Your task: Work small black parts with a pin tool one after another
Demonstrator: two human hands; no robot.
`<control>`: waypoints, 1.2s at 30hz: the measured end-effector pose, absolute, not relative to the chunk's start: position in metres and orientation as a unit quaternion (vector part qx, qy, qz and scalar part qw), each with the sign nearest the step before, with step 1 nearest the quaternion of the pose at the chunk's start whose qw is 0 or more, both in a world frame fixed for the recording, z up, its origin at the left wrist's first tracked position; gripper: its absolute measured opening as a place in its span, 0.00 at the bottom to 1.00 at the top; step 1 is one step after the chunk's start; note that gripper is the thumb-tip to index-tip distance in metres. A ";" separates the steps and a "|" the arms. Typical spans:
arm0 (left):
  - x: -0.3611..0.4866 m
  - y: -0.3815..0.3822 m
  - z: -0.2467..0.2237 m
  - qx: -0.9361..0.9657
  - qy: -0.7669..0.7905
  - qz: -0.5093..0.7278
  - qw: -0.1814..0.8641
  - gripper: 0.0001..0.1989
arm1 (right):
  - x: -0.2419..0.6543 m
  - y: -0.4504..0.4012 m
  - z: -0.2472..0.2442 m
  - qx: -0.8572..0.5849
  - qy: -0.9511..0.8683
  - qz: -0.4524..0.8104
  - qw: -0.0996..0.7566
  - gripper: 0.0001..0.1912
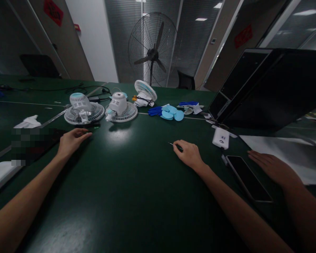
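Observation:
My left hand [71,141] hovers low over the table's left side, thumb and fingertips brought together. Whatever they pinch, if anything, is too small to make out. Just beyond it, a white desk fan [81,109] lies face down on its round grille. Beside that fan rests a second white fan [120,107], also grille down. My right hand [188,153] is closed around the dark handle of a small screwdriver [171,143], whose thin metal shaft points left. Light blue fan blades [172,112] lie beyond my right hand, next to a blue glove [155,111].
A third small fan [145,93] stands tilted farther back. Right of me are a white power bank [221,137], a phone [249,178], a white sheet [281,154] and another person's hand [275,165]. A large black monitor [274,88] rises behind them. White tissue [28,122] lies left.

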State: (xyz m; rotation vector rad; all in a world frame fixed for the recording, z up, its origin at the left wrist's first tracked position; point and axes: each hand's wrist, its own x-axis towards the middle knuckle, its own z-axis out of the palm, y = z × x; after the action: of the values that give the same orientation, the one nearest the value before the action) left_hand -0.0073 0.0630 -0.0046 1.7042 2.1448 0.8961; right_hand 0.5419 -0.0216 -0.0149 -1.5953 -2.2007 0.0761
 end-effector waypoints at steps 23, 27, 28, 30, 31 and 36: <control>-0.023 0.063 0.002 0.670 0.670 0.279 0.157 0.40 | 0.540 -0.023 -0.012 -0.576 -0.791 0.023 0.205 0.12; -0.023 0.063 0.000 0.676 0.672 0.268 0.140 0.38 | 0.540 -0.023 -0.011 -0.576 -0.791 0.019 0.205 0.12; -0.024 0.063 0.000 0.676 0.675 0.262 0.137 0.38 | 0.540 -0.023 -0.011 -0.574 -0.792 0.022 0.204 0.12; -0.024 0.063 0.001 0.678 0.678 0.255 0.129 0.38 | 0.541 -0.023 -0.010 -0.571 -0.795 0.027 0.204 0.12; -0.024 0.063 0.001 0.680 0.676 0.255 0.127 0.38 | 0.541 -0.023 -0.011 -0.570 -0.795 0.028 0.206 0.12; -0.028 0.063 0.000 0.680 0.674 0.248 0.145 0.37 | 0.541 -0.022 -0.014 -0.572 -0.794 0.023 0.207 0.12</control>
State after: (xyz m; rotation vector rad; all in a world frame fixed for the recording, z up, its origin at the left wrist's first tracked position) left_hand -0.0275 0.0634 0.0004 1.9599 1.9430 0.7134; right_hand 0.5415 -0.0225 -0.0136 -1.5929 -2.2107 0.0649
